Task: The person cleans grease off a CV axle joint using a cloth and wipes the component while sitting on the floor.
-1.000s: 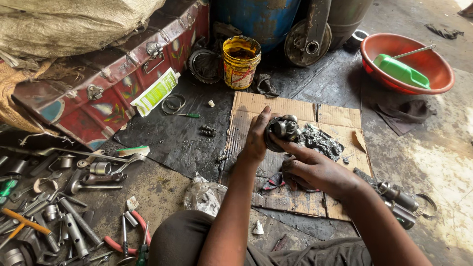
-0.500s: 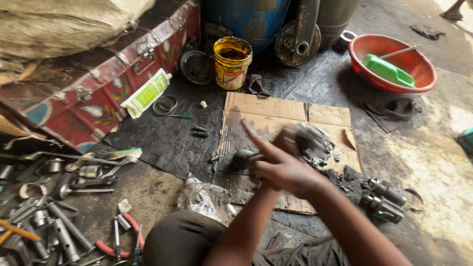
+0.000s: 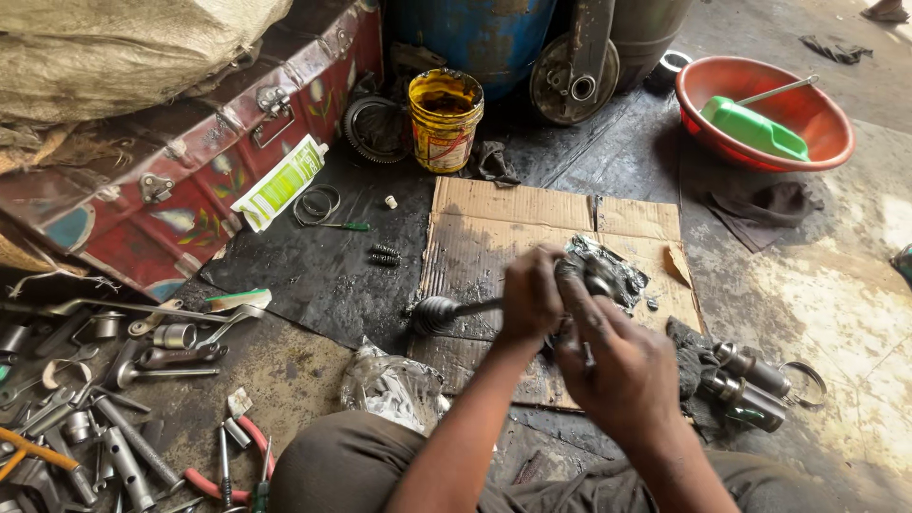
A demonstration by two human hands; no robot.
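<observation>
Both hands closed on a greasy metal joint with a shaft, held over oil-stained cardboard.

The left hand (image 3: pixel 530 296) is wrapped around the shaft (image 3: pixel 475 307) — its dark rubber-like end (image 3: pixel 432 314) projects further left, just above the cardboard (image 3: pixel 532 223). The right hand (image 3: pixel 622 366) is closed on the joint (image 3: pixel 594 277), partly hidden by the fingers. Crumpled foil (image 3: pixel 617 269) is seen just beyond the right hand; two metal cylinders (image 3: pixel 746 375) are seen near its right — spanners (image 3: pixel 161 356) well left.

Soft daylight, glare on floor at right, slight blur around hands (image 3: pixel 579 332).
</observation>
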